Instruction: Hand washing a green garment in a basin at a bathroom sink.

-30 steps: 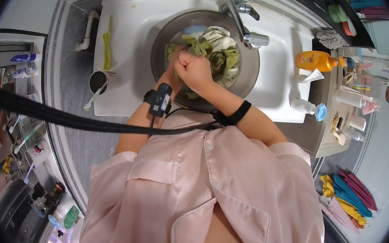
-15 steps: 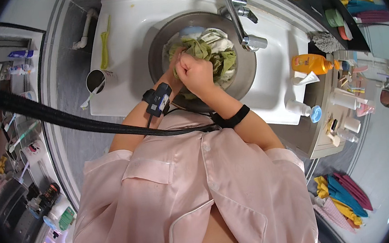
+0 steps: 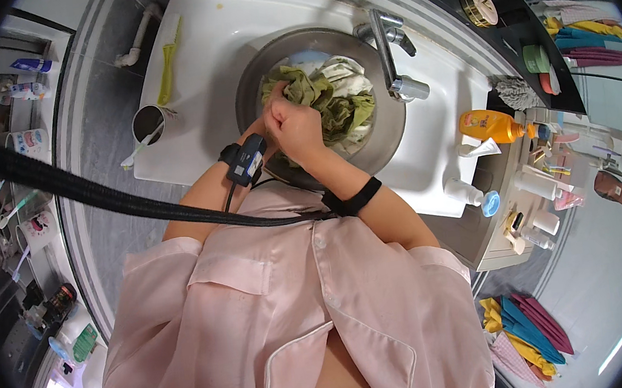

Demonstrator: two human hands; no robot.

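The right hand [image 3: 296,129] is forming a tight fist against the left hand [image 3: 271,115], whose grip I cannot tell, probably bunching the green cloth [image 3: 305,88] for a firmer hold. The cloth is lying crumpled and seemingly wet over white fabric [image 3: 348,74] in the grey basin [image 3: 391,113], which is sitting in the sink [image 3: 433,170], likely to catch drips.

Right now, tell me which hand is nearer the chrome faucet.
Right. The right hand is a curled fist over the round gray basin, left of the chrome faucet; the left hand is farther left, partly hidden by the right.
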